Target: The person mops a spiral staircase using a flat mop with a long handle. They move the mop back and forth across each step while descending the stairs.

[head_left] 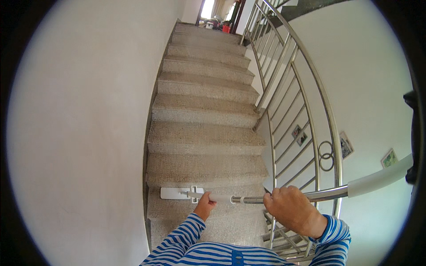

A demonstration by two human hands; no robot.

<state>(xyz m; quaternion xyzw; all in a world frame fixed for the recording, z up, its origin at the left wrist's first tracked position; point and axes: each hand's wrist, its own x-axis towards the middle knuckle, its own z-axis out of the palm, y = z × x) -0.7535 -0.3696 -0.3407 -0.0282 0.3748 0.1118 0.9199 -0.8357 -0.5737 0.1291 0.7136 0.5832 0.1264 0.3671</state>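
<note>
A flat mop with a white rectangular head [171,193] lies across a speckled stone stair step [229,189], its head towards the left wall. My left hand [205,205] grips the white lower part of the mop pole [222,198], just right of the head. Further up, my right hand [293,210] is closed around the pole's metal section [327,194], close to the stair railing. The pole runs to the right and ends in a white grip sleeve [379,176]. The underside of the mop head is hidden.
Stone stairs [206,83] climb ahead to a doorway, where a red bucket [226,27] stands among other items. A plain wall [83,126] borders the left side. A stainless-steel railing [319,89] curves along the right, with small pictures [346,145] on the wall beyond.
</note>
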